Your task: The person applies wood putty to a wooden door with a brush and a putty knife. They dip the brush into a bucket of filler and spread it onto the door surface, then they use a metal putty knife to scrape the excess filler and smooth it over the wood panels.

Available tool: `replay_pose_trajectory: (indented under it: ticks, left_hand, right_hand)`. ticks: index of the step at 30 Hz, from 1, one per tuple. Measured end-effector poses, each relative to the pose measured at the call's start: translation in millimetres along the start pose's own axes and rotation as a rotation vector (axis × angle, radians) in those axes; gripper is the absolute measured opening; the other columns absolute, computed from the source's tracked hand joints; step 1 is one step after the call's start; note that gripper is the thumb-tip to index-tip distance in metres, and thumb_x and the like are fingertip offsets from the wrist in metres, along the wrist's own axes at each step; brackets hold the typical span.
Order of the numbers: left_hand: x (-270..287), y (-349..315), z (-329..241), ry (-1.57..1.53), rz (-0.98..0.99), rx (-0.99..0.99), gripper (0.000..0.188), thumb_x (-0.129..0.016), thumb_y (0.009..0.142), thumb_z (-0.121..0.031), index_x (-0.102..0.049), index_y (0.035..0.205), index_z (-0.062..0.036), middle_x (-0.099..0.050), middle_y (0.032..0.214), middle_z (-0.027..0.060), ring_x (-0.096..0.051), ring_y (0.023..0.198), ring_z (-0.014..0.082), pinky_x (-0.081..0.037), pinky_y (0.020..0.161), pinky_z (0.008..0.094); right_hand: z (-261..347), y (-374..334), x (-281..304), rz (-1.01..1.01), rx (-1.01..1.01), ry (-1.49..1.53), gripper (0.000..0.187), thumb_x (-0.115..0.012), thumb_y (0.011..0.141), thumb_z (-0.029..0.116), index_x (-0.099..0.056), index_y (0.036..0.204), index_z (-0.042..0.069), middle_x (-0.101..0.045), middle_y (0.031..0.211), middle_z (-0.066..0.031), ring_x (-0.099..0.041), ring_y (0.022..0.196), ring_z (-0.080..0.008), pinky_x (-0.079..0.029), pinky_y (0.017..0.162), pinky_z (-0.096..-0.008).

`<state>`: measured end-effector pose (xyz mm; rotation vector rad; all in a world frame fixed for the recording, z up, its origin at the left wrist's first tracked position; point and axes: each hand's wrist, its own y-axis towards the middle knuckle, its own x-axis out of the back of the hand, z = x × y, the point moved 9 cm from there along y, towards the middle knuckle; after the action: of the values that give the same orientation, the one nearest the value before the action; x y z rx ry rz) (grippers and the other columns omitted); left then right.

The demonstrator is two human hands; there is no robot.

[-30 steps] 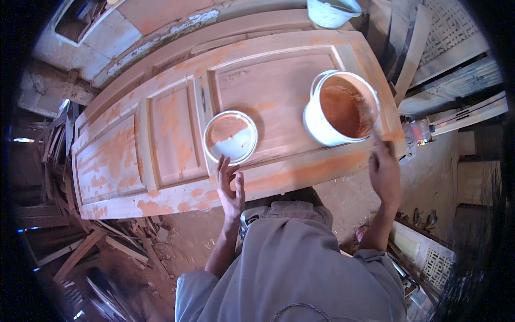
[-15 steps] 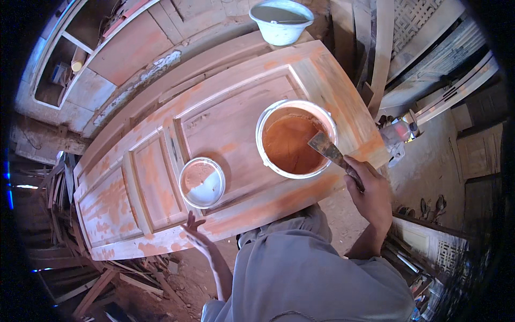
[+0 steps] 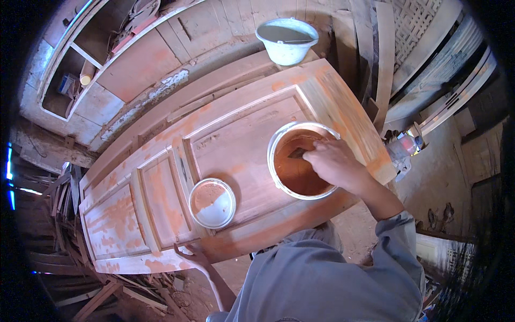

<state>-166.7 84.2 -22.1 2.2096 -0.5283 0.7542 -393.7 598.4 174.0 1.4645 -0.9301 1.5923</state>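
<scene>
My right hand (image 3: 333, 162) is closed round a putty knife (image 3: 296, 153) and reaches into a white bucket (image 3: 272, 167) of orange-brown paste. The blade dips toward the paste; the hand hides most of its handle. The bucket stands on a panelled wooden door (image 3: 241, 147) smeared with orange patches. To the bucket's left lies a round white lid (image 3: 220, 213), partly coated with the same paste. My left hand (image 3: 193, 256) is at the door's near edge below the lid, its fingers apart and nothing in them.
A pale blue bucket (image 3: 287, 48) stands past the door's far edge. Behind the door is a shelved cabinet (image 3: 96, 40). Scrap wood (image 3: 59, 214) is piled at the left, and a clear plastic container (image 3: 403, 147) stands off the door's right end.
My right hand has moved up and left over the bucket, bringing the putty knife down into it. My left hand has come to the door's near edge. The view has shifted slightly.
</scene>
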Motion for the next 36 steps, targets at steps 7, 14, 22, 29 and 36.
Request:
replay_pose_trajectory:
  ticks: [7, 14, 22, 29, 36]
  left_hand:
    - [0.3, 7.6, -29.5, 0.087, 0.098, -0.045, 0.056, -0.055, 0.096, -0.029, -0.039, 0.138, 0.0039, -0.044, 0.137, 0.0273, -0.042, 0.126, 0.0437, -0.034, 0.106, 0.0519]
    - [-2.1, 4.5, -11.5, -0.103, 0.115, 0.083, 0.055, -0.056, 0.097, -0.029, -0.04, 0.137, 0.0043, -0.045, 0.138, 0.0242, -0.041, 0.129, 0.0391, -0.032, 0.109, 0.0492]
    - [-5.2, 4.0, -10.7, -0.103, 0.136, 0.084, 0.056, -0.052, 0.099, -0.034, -0.04, 0.138, 0.0042, -0.045, 0.138, 0.0231, -0.042, 0.128, 0.0363, -0.031, 0.11, 0.0463]
    - [-7.1, -2.3, 10.7, -0.188, 0.149, 0.191, 0.05, -0.05, 0.101, -0.031, -0.041, 0.137, 0.0025, -0.044, 0.138, 0.0222, -0.046, 0.124, 0.0346, -0.037, 0.105, 0.0429]
    - [-8.6, 2.2, 2.2, -0.245, 0.109, 0.193, 0.05, -0.05, 0.101, -0.03, -0.041, 0.137, 0.0025, -0.044, 0.138, 0.0221, -0.046, 0.124, 0.0344, -0.037, 0.105, 0.0427]
  right_hand:
    - [31.5, 22.9, -28.1, 0.421, 0.169, -0.093, 0.016, -0.055, 0.084, 0.016, -0.067, 0.09, 0.007, -0.068, 0.092, -0.0175, -0.069, 0.087, -0.0323, -0.053, 0.074, -0.046]
    - [39.6, 3.6, -14.8, 0.583, 0.335, -0.024, 0.013, -0.06, 0.073, 0.011, -0.069, 0.077, 0.003, -0.068, 0.074, -0.0196, -0.069, 0.07, -0.0339, -0.053, 0.063, -0.0483]
    - [16.8, 2.5, 4.4, 0.758, 0.315, 0.045, 0.016, -0.057, 0.075, 0.013, -0.07, 0.082, 0.006, -0.069, 0.077, -0.0156, -0.068, 0.074, -0.0328, -0.053, 0.068, -0.0484]
    - [-41.0, 6.8, 23.6, 0.975, -0.067, 0.596, 0.024, -0.05, 0.095, 0.015, -0.061, 0.111, 0.003, -0.07, 0.081, -0.0112, -0.068, 0.066, -0.017, -0.054, 0.062, -0.0317]
    - [-21.5, 16.3, 17.4, 0.672, 0.2, 0.441, 0.022, -0.053, 0.092, 0.02, -0.067, 0.102, 0.007, -0.069, 0.084, -0.0143, -0.069, 0.073, -0.0281, -0.055, 0.067, -0.0414]
